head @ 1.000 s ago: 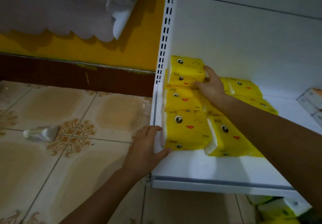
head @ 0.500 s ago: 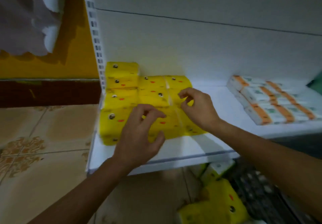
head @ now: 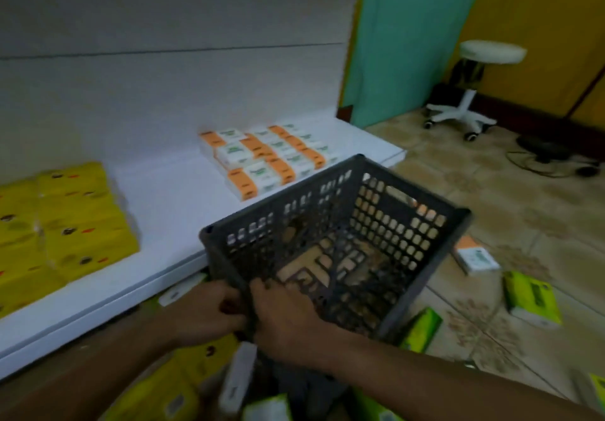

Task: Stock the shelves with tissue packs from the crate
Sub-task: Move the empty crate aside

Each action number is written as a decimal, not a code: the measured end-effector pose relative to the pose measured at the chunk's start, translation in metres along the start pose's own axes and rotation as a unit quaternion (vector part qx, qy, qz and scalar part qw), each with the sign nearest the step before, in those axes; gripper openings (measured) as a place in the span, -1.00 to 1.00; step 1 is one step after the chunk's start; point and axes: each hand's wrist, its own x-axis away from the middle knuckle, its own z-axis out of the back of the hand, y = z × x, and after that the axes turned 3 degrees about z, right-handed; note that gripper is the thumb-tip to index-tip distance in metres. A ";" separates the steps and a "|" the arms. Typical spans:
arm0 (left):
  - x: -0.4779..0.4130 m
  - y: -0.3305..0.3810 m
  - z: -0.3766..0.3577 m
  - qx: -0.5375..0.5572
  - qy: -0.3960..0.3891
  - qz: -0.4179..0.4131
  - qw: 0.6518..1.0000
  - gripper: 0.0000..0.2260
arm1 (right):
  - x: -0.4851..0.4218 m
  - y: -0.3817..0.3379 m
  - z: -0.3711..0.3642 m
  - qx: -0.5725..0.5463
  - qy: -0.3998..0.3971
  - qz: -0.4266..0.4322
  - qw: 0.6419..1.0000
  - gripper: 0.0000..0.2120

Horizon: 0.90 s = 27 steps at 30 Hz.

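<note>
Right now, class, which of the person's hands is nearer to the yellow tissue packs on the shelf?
Left. The left hand grips the near rim of the crate on the side facing the yellow tissue packs; the right hand grips beside it, farther away.

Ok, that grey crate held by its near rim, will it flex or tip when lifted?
Probably light: the crate looks empty, floor tiles showing through its perforated bottom. Likely stiff enough, since the moulded walls hold their shape though the left hand and right hand grip just the near rim. Held from one edge, it may tip away.
</note>
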 end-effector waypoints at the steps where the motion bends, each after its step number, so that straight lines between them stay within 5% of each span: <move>1: -0.006 0.008 -0.003 0.001 0.013 0.016 1.000 -0.49 | 0.003 0.007 0.002 -0.027 -0.005 0.004 1.000 -0.63; 4: -0.016 0.030 -0.014 0.044 0.034 0.036 0.998 -0.67 | 0.005 0.031 0.009 -0.095 0.010 -0.010 0.995 -0.63; 14: -0.071 0.078 -0.045 0.071 0.054 0.045 0.995 -0.47 | -0.015 0.132 0.042 -0.104 0.038 -0.036 0.993 -0.74; 18: -0.063 0.064 -0.047 0.077 0.021 0.081 0.994 -0.62 | -0.024 0.155 0.048 -0.114 0.047 -0.033 0.992 -0.74; 23: -0.038 0.038 -0.033 0.048 0.066 0.148 0.986 -0.67 | -0.028 0.173 0.054 -0.067 0.056 -0.037 0.995 -0.77; 27: -0.015 0.018 -0.020 -0.014 0.086 0.190 0.978 -0.86 | -0.030 0.167 0.056 0.041 0.065 -0.079 0.994 -0.60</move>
